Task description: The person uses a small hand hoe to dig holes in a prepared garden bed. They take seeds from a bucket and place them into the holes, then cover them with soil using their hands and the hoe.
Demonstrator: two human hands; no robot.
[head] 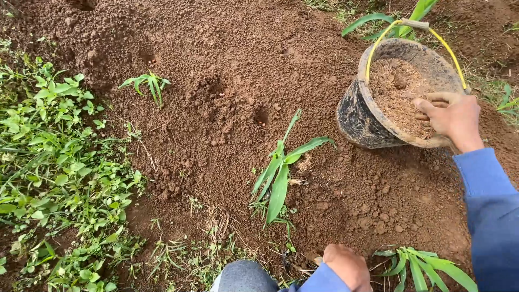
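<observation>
Bucket [362, 116] tilted, brown powder [400, 94] inside, right hand [451, 116] gripping rim, left hand [348, 266] fisted.

A bucket [378, 97] holding loose soil sits under the right hand [451, 119], whose fingers lie over its rim, while a seedling [281, 173] stands between it and the left hand [348, 266], with weeds [54, 162] far left of both.

Tilted black bucket [361, 116] (yellow handle), brown powder [397, 92] inside
</observation>
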